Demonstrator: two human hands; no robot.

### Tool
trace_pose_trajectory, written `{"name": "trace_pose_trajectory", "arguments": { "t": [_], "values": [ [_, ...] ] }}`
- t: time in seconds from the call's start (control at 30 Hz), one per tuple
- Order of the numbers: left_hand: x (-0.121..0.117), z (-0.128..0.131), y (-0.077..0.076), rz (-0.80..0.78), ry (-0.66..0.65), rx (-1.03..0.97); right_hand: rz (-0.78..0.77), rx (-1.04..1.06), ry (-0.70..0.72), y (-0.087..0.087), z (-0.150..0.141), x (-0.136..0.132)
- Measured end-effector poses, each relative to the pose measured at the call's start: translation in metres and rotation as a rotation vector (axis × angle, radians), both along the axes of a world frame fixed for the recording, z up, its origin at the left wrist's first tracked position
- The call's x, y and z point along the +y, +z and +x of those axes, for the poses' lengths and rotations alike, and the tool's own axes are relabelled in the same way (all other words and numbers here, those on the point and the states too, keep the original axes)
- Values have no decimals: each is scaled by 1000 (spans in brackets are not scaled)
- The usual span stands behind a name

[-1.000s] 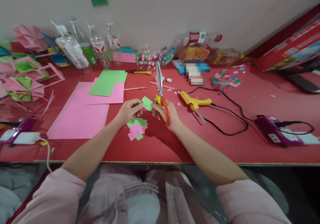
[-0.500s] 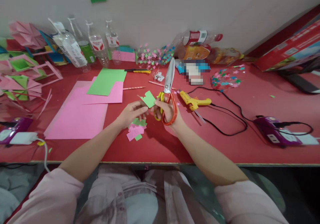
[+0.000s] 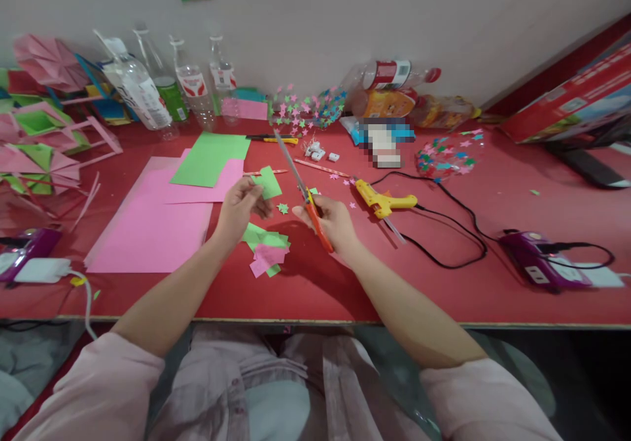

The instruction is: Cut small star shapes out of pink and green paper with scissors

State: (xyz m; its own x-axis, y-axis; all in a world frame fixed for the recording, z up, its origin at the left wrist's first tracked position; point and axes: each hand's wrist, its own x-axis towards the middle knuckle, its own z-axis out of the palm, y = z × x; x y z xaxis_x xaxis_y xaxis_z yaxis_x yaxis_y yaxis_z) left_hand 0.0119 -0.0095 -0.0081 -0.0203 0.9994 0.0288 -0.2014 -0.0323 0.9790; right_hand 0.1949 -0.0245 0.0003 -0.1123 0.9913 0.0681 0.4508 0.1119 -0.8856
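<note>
Red tabletop [image 3: 444, 296] against a grey wall [image 3: 296, 20]. All places taken from the scrap pile [image 3: 266, 257] of green and pink paper, near the front edge.

Far left of pile: folded paper models [image 3: 54, 119], set back, probably for clearance from the arms. Same side, nearer the front: purple power strip [image 3: 37, 247].

Left of and beyond pile: clear bottles [image 3: 148, 102], close to the wall, perhaps for steadiness.

Just left of pile: large pink sheet [image 3: 148, 231], flat, with smaller pink sheet [image 3: 229, 186] and green sheet [image 3: 211, 158] overlapping on top; likely stacked there for easy reach.

Beyond pile, slightly left: left hand [image 3: 239, 208], narrow, pinching green piece [image 3: 269, 183] at its left edge. Piece lifted clear of the table, beyond the pile; edge pinch apparently to keep the right side exposed. Small green stars [image 3: 282, 208] on the table, just beyond the pile.

Beyond and right of pile: scissors [image 3: 302, 181], blades toward the wall, just right of the green piece. Handles enclosed by right hand [image 3: 332, 221], probably for firm control. Blade gap: cannot tell, nearly edge-on view.

Farther right of pile: yellow glue gun [image 3: 387, 199], seemingly parked within right-hand reach. Far right: red box [image 3: 572, 92].
</note>
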Motion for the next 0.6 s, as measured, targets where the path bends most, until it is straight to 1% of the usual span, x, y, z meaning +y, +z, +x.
{"name": "trace_pose_trajectory", "arguments": {
  "t": [0.1, 0.33, 0.47, 0.6],
  "values": [
    [4, -7, 2, 30, 73, -60, 13, -153, 42, 1, 3, 2],
    [7, -13, 3, 52, 162, -121, -85, -396, 162, 7, 0, -3],
    [6, -13, 4, 108, 226, -140, -118, -425, 192, 9, -1, -6],
    [5, -14, 6, 132, 239, -128, -116, -384, 199, 11, -1, -8]
  ]
}}
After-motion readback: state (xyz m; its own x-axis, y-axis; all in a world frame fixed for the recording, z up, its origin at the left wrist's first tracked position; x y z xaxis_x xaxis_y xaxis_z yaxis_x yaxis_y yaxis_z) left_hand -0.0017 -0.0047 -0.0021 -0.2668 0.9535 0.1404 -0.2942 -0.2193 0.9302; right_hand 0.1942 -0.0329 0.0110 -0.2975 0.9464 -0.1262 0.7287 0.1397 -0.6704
